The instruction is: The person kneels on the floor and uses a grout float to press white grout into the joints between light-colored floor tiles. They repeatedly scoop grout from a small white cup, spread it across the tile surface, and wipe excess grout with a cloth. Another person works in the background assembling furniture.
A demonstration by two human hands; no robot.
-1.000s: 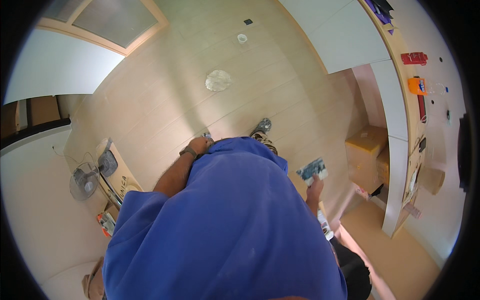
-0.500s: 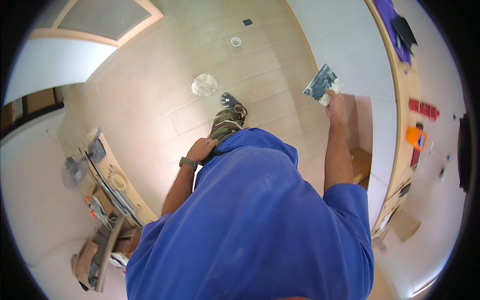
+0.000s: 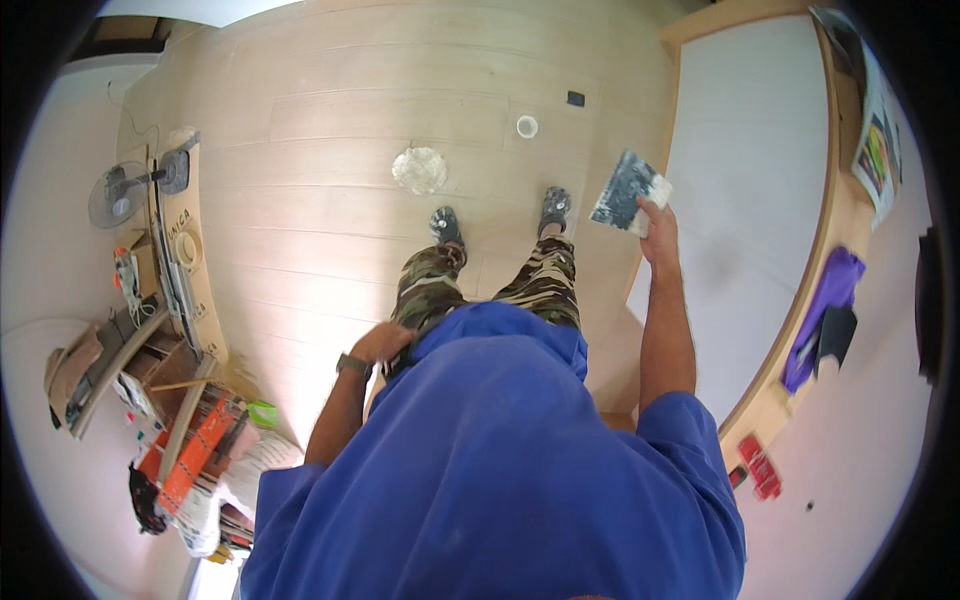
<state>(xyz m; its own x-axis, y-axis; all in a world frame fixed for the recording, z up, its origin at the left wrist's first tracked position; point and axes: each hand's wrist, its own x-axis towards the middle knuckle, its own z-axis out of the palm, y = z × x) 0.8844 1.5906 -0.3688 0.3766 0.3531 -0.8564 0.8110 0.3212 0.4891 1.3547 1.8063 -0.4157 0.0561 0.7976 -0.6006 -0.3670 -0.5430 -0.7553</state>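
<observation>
My right hand (image 3: 658, 232) is closed round the pale edge of a flat, wide putty scraper (image 3: 618, 195). Its rectangular blade has dark grey and whitish smears, and it is held out ahead to my right, above the floor. At my left hip, my left hand (image 3: 380, 343), with a watch on the wrist, rests against the camouflage trousers (image 3: 428, 285) beside the blue shirt's hem. Its fingers are blurred and partly hidden, so I cannot tell whether they grip anything. Ahead of my feet lies a whitish, rough round patch or disc (image 3: 420, 171).
A small white cup (image 3: 527, 127) and a dark small block (image 3: 576, 98) are on the tiled floor (image 3: 330, 150). On my right runs a wood-edged white panel (image 3: 750, 170), with a purple cloth (image 3: 825, 315) on its ledge. A fan (image 3: 120, 195) and cluttered shelves are left.
My view has turned to the right, and both feet now show. The scraper stays in my right hand. My left hand remains at the left hip.
</observation>
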